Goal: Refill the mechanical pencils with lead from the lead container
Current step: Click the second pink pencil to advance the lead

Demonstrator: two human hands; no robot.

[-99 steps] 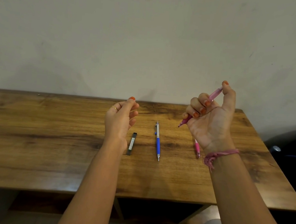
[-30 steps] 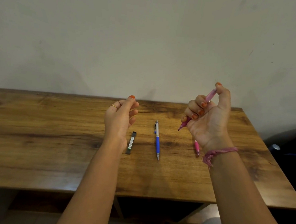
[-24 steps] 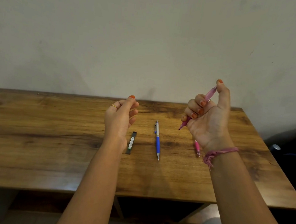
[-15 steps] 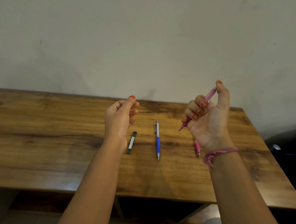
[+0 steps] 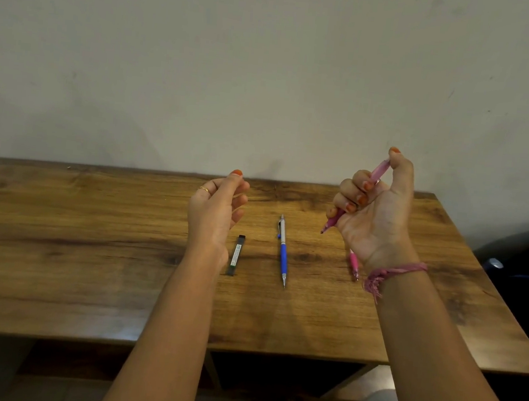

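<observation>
Right hand [image 5: 375, 211] raised above desk's right half, palm toward camera, fingers curled round translucent pink mechanical pencil [image 5: 355, 196], thumb on its top end, tip pointing down-left. Left hand [image 5: 215, 208] raised above desk middle, fingers loosely curled, thumb up, holding nothing visible. Slim black lead container [image 5: 236, 255] lies flat on brown wooden desk [image 5: 74, 246], contents not visible. Blue-and-silver mechanical pencil [image 5: 282, 250] lies near centre. Second pink pencil [image 5: 354, 265] partly hidden behind right wrist.

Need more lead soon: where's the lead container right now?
In the head view the lead container lies flat on the table, just right of the left hand's wrist and left of the blue pencil.
</observation>
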